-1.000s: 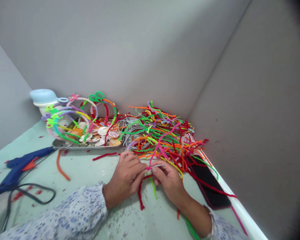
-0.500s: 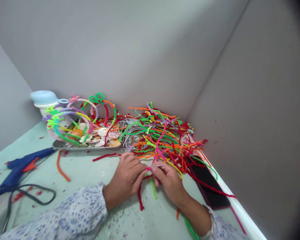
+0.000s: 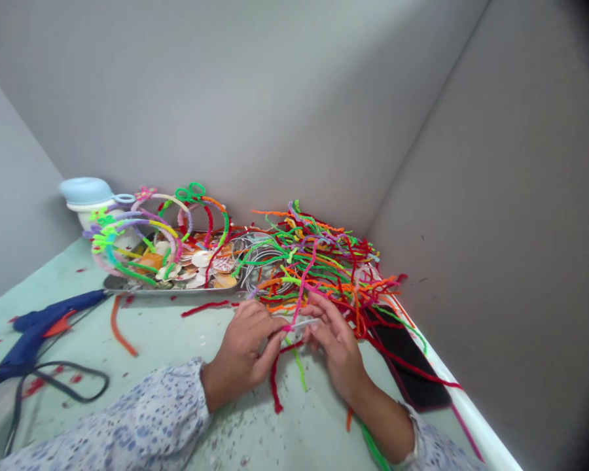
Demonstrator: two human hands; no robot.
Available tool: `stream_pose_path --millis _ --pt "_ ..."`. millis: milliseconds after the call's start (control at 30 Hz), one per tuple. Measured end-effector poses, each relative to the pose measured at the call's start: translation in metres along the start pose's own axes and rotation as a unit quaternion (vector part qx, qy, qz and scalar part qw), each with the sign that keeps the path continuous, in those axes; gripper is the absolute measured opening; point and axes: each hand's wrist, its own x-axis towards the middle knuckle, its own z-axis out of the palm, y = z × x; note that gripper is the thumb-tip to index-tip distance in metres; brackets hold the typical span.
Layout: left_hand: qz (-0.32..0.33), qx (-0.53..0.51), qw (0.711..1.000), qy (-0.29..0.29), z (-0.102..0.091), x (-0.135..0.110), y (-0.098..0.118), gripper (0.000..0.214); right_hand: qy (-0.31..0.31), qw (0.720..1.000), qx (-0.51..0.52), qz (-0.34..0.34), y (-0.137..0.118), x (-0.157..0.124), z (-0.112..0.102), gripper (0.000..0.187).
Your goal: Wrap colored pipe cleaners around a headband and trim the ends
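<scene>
"Where's the pink pipe cleaner?"

"Near the person, just in front of the heaped pipe cleaners; the left hand pinches its lower end; the right hand pinches a thin pale stem beside it."

"Around them?"

"A red pipe cleaner hangs below; far left, a metal tray of seashells; left, a blue glue gun; right, a black phone."

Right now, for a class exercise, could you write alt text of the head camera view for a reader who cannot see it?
The left hand and right hand hold a pink pipe cleaner and a thin pale strip in front of a tangled heap of multicoloured pipe cleaners. Behind them lies a metal tray of seashells, with a blue glue gun to the left.
</scene>
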Motion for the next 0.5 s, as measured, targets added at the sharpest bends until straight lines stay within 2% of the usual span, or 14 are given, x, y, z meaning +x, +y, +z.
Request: stream_pose_path --millis 100,167,267,367,433,500 --pt "-0.001 -0.019 1.000 0.003 -0.0004 -0.0003 0.0010 0.013 -0.030 0.999 -0.044 -0.009 0.0007 -0.0001 0.0004 0.037" --pt "0.001 -0.026 1.000 0.005 -0.0006 -0.0008 0.0015 0.013 -0.047 0.994 -0.091 -0.038 0.0008 -0.0012 0.0013 0.031" --pt "-0.003 -0.027 1.000 0.012 -0.0009 -0.0013 0.0023 0.012 -0.039 0.990 -0.113 -0.077 0.0004 -0.0027 0.0021 0.020" --pt "-0.014 -0.027 1.000 -0.003 -0.0012 -0.0012 0.0024 0.014 -0.043 0.997 -0.059 -0.022 -0.0002 -0.0022 0.0019 0.021" --pt "-0.010 -0.035 0.999 -0.023 -0.0012 -0.0006 0.0023 0.016 -0.051 0.998 -0.007 0.022 -0.0002 -0.0005 0.0016 0.031" --pt "-0.001 -0.045 0.998 -0.039 -0.0010 0.0002 0.0023 0.017 -0.048 0.997 0.047 0.035 0.0004 0.0017 0.0016 0.039"
